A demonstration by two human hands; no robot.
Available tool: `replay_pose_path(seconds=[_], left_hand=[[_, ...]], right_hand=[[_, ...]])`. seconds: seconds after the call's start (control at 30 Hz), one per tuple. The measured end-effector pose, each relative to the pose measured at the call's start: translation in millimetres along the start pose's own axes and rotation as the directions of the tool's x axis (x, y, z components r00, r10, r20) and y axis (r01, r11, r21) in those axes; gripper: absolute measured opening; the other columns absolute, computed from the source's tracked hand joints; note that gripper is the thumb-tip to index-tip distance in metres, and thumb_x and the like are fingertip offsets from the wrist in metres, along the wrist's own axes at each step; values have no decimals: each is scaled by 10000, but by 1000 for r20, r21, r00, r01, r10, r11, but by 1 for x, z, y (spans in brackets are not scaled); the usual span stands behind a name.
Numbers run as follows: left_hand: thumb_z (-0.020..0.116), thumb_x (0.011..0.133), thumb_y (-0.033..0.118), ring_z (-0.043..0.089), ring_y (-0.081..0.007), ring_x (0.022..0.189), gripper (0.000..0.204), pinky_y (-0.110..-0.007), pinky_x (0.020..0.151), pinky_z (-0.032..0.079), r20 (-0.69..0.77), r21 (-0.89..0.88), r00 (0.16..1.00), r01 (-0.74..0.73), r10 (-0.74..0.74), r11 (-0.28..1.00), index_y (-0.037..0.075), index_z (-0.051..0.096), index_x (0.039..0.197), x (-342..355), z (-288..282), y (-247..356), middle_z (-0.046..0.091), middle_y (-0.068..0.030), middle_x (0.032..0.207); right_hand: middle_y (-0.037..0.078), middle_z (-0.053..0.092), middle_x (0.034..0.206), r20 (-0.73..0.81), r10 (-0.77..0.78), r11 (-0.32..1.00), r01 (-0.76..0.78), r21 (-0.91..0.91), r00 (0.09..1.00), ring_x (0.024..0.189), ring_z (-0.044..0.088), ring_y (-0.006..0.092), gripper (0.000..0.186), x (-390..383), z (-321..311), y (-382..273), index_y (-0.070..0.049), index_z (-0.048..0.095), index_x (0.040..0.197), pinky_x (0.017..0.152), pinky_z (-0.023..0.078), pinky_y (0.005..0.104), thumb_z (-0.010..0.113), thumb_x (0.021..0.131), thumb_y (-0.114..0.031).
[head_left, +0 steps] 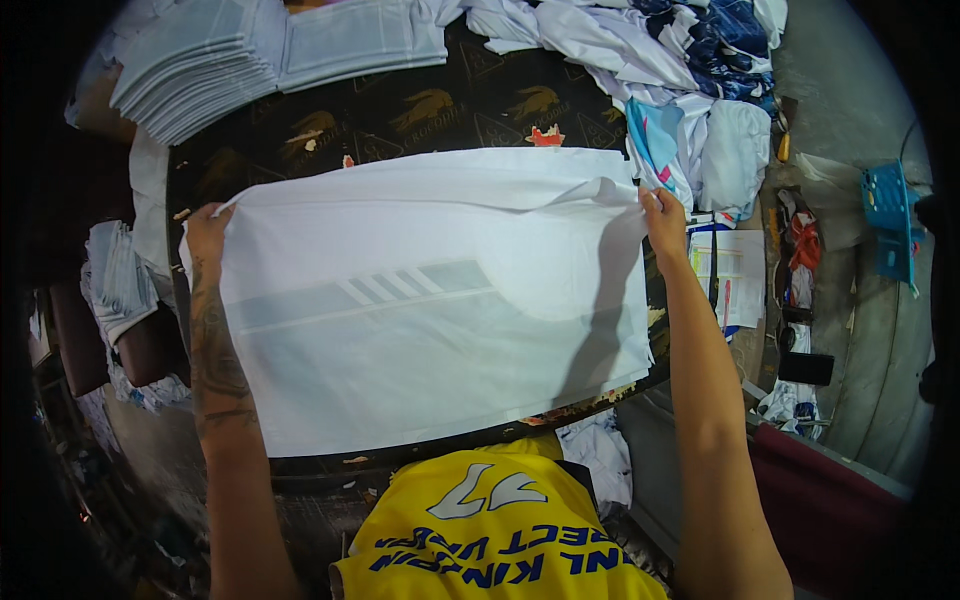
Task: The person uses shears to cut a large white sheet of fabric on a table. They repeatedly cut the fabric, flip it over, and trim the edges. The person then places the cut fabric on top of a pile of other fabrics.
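A wide white cloth piece (420,400) is spread over the dark table in front of me. Pale grey panels and slanted white stripes show on it or through it. Along its far part runs a loose fold (400,195), rumpled toward the right. My left hand (208,228) pinches the cloth's edge at the far left corner. At the opposite side, my right hand (663,220) is closed on the far right corner, fingertips gripping the fabric. My right arm's shadow falls across the right part of the cloth. The hands are stretched about a cloth's width apart.
Stacks of folded pale grey cloth (200,80) lie at the far left of the dark patterned table (390,110). Heaped white and blue garments (610,40) fill the far right. Papers (738,270) lie beyond my right hand, and a blue plastic basket (888,210) stands farther right.
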State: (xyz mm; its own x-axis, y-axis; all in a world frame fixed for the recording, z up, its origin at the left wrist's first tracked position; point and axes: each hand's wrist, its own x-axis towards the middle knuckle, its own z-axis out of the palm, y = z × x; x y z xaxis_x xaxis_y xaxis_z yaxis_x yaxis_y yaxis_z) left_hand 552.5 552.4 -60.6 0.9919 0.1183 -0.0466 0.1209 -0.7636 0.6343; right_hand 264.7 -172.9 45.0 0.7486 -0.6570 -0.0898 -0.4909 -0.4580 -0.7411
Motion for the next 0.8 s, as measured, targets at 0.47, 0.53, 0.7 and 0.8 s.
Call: replay_pose_path(seconds=[0.47,0.53,0.7,0.8], left_hand=[[842,896,144,661,-231,930,676,-360,868,525,28,-126,927,-369,375,921,89,560,1508,-197,65,143,667,-65,1002],[837,846,155,585,-357,1209,519,-518,1120,393,232,-108,826,-502,513,858,96,651,1326,-294,94,181,647,-117,1213],[844,821,254,575,-311,1261,498,-510,1068,418,596,-386,388,-629,702,675,123,680,1273,-450,118,252,639,-95,1273],[820,841,254,578,-286,1272,490,-485,1069,431,637,-344,322,-694,700,632,136,684,1297,-475,113,263,665,-66,1247]], right_hand=[[144,690,810,-3,-143,943,136,-305,990,726,651,296,262,-84,-38,15,-25,741,1013,707,517,406,800,945,-271],[142,690,784,70,68,928,-37,-372,995,703,650,280,247,-155,-58,38,-2,714,922,670,518,410,795,945,-235],[41,645,654,-1,608,793,-608,37,794,535,576,109,395,-261,-82,107,-8,686,801,520,467,294,860,946,-332],[40,640,634,-54,598,796,-585,154,799,505,549,103,411,-262,-67,131,-18,675,787,481,431,267,869,943,-345]])
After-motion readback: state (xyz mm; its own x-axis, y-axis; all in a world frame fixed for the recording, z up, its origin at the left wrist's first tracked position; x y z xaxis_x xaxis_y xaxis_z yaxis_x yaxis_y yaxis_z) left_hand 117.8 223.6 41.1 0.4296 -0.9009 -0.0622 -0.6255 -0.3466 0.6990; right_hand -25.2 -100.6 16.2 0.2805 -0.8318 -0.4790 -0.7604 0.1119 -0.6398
